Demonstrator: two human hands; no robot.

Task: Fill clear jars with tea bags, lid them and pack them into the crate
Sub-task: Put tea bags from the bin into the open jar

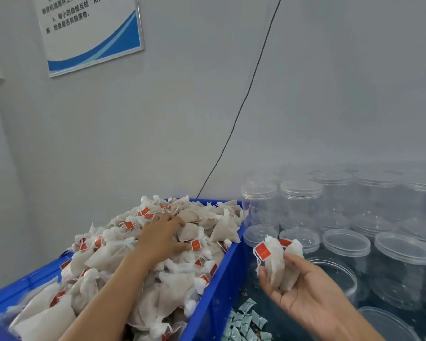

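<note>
Lots of tea bags (123, 252) with red tags fill the blue crate (214, 289) in a heap. Just right of the crate stand many clear jars (303, 207), some with lids on, some open. The left hand (161, 236) rests on the heap, fingers spread. The right hand (305, 291), right of the crate, palm up, holds two tea bags (278, 264).

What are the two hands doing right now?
Left hand: open, fingers spread on the heap of white mesh tea bags in the blue plastic bin.
Right hand: holding two white tea bags with red tags.
</note>
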